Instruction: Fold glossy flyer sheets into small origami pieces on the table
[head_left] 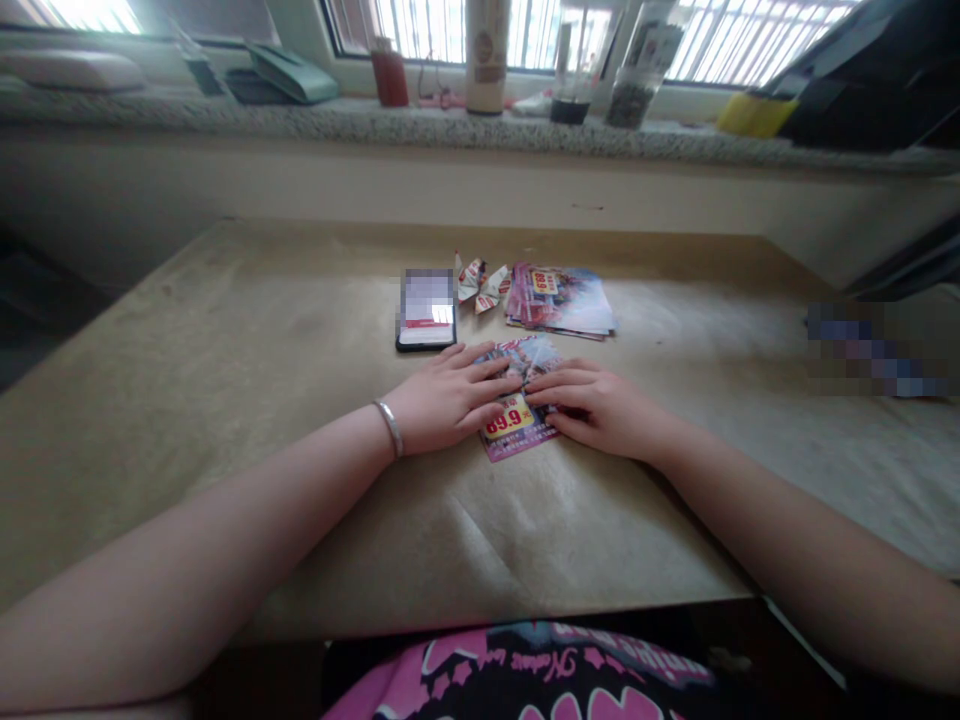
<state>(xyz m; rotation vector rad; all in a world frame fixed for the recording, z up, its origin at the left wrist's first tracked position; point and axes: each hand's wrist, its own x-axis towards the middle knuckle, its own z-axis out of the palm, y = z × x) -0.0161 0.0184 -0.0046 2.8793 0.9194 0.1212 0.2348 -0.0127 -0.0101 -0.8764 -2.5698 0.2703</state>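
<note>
A colourful printed paper sheet (525, 438), pink and blue with a yellow price box, lies flat on the table in front of me. My left hand (456, 395) rests on its left part, fingers stretched out and spread. From the other side my right hand (592, 402) lies on the sheet's right edge, its fingers extended and resting on the paper. A bracelet (390, 428) circles my left wrist. Just beyond the hands are a phone (426, 325), a folded paper piece (484, 285) with pointed wings, and a stack of similar printed sheets (570, 302).
The table (300, 520) has a tan cover with creases near its front edge. Bottles, including a tall pale one (487, 55), and other items line the stone windowsill (315, 118) behind it. A blurred object (874, 350) lies at the far right.
</note>
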